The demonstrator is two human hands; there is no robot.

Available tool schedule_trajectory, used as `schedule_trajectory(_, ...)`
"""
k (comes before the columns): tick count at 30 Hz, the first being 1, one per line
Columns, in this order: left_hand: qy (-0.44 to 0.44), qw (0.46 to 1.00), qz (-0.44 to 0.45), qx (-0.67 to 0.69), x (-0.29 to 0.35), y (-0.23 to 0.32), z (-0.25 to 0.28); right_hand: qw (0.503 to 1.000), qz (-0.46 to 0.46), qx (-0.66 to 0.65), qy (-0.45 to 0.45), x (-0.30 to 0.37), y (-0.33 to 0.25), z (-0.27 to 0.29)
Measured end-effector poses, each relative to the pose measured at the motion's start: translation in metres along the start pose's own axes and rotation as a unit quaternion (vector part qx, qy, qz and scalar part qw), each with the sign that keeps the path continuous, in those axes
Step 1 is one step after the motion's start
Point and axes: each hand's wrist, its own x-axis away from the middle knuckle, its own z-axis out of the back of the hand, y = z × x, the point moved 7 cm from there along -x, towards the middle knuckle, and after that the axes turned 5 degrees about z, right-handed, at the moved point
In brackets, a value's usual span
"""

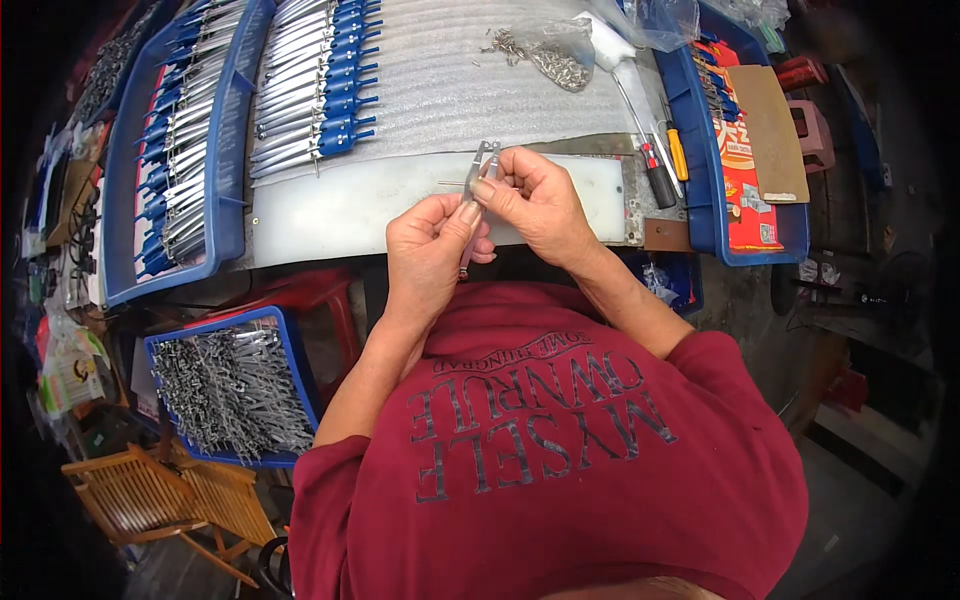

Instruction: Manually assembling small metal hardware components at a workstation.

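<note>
Above the near edge of the white work board (330,215), my two hands hold a slim grey metal piece with two narrow arms (481,160). My left hand (425,240) pinches it lower down, thumb on top; its lower end shows below the fingers. My right hand (545,208) grips it higher up, thumb and fingers closed around one arm. A thin pin or rod (450,183) sticks out to the left beside my fingers. My fingers hide the middle of the piece.
Blue-and-silver tools (320,90) lie in a row on foam sheeting (430,85); more fill a blue tray (240,170) at left. Small metal pins (555,65) spill from a plastic bag. Screwdrivers (655,175) lie right. A lower bin (300,360) holds many grey metal parts.
</note>
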Motion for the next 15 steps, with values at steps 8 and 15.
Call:
schedule_trajectory(8,-0.012,1.000,-0.003,0.003,0.0007,0.0009,-0.0036,0.996,0.012,0.081,0.020,-0.0002,-0.0006,0.0050)
schedule_trajectory(15,-0.006,1.000,0.009,-0.002,0.0027,0.0009,-0.0057,0.993,0.032,0.105,0.053,-0.0012,-0.0022,0.0099)
